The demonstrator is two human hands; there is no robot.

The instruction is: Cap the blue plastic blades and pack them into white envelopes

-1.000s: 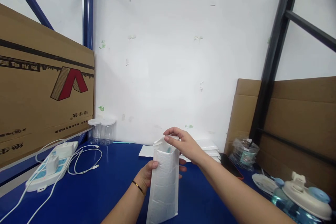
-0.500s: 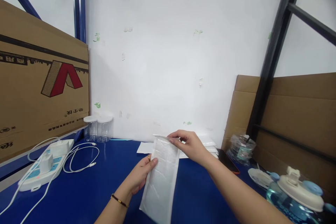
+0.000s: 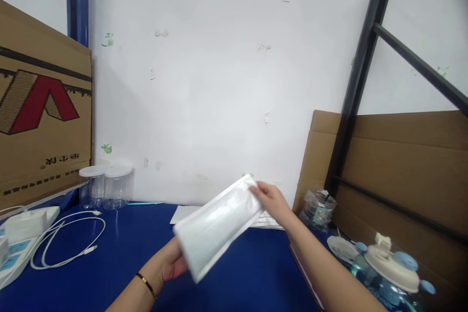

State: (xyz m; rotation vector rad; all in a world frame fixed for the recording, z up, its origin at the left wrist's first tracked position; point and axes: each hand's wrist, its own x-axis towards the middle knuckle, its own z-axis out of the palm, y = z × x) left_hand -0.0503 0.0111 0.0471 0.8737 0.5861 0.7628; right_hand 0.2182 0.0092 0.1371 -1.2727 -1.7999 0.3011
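Note:
A white padded envelope [image 3: 219, 226] is tilted above the blue table, its upper end to the right. My right hand [image 3: 269, 200] pinches it near the upper right end. My left hand [image 3: 173, 259] is at the lower left end, partly behind the envelope; its fingertips are hidden, so its grip cannot be made out. Behind the envelope, white flat packets [image 3: 268, 221] and a white sheet [image 3: 184, 213] lie at the back of the table.
Two clear lidded jars [image 3: 117, 187], a white cable [image 3: 46, 248] and a power strip [image 3: 31, 243] are at left. Rightward are a plastic-wrapped cup [image 3: 319, 210], a clear lid [image 3: 342, 248], a large bottle [image 3: 391, 273] and cardboard [image 3: 409, 170] behind a dark post.
The envelope has swung from nearly upright to a diagonal, its lower end moving left and up. My left hand has slipped partly behind it. The view has turned right.

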